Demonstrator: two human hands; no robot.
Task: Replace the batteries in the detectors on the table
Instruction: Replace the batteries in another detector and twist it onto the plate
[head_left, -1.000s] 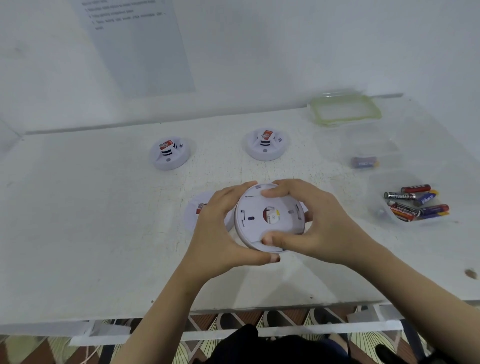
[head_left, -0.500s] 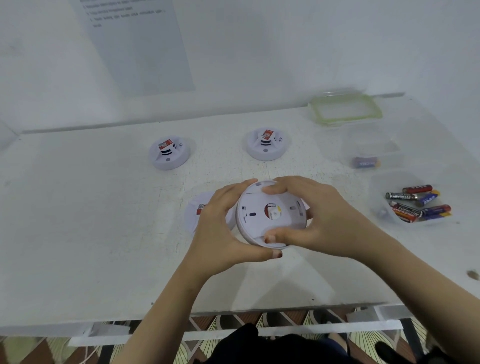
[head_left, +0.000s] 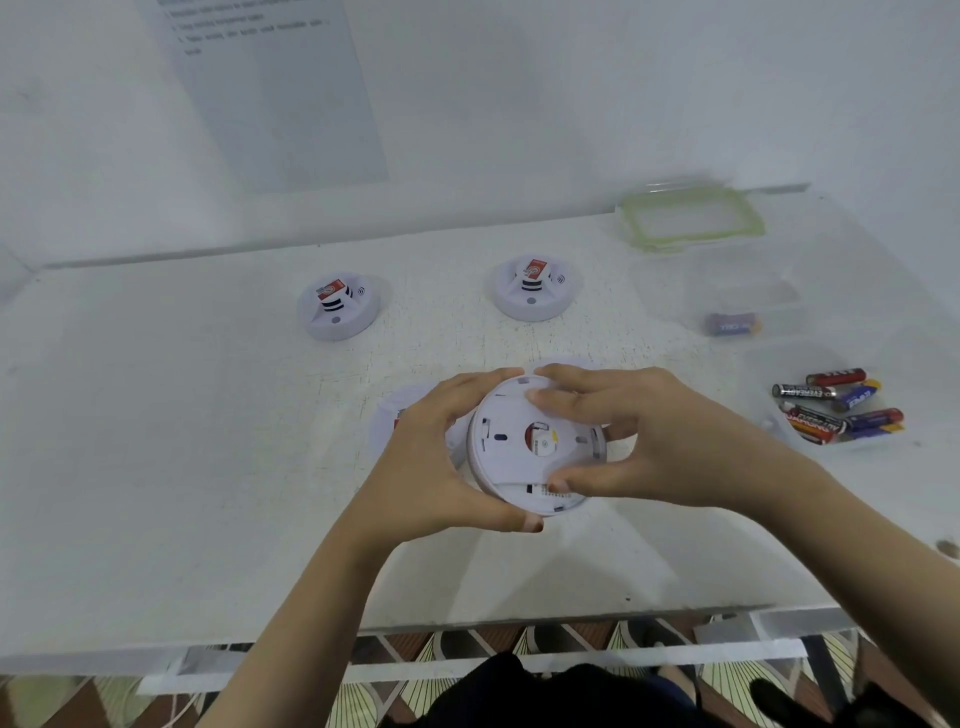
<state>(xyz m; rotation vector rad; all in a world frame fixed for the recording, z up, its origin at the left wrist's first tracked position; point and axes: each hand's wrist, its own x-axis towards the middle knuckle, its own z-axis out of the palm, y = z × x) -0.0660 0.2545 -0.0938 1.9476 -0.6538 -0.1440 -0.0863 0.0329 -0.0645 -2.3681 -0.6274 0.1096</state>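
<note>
Held detector (head_left: 524, 447), a round white unit, sits above the near middle of the table (head_left: 156, 467), raised off the surface and tilted so that its flat back faces the camera; a round opening in the middle of the back shows something red and yellow inside. The left hand (head_left: 431, 467) wraps the detector's left rim, fingers curled over the top edge and thumb under the lower edge. The right hand (head_left: 660, 441) grips the right side, its fingertips pressed on the upper back face and its thumb on the lower face. Just behind the left hand a white disc (head_left: 387, 423) lies flat on the table, mostly hidden. Farther back stand the far-left detector (head_left: 337, 309) and the far-right detector (head_left: 535, 288), well apart, each with a red-labelled piece on top. To the right a pile of batteries (head_left: 810, 423) lies in a clear tub (head_left: 779, 364), a single battery (head_left: 732, 323) lies beyond it, and a green-rimmed lid (head_left: 691, 218) rests at the table's back edge.
</note>
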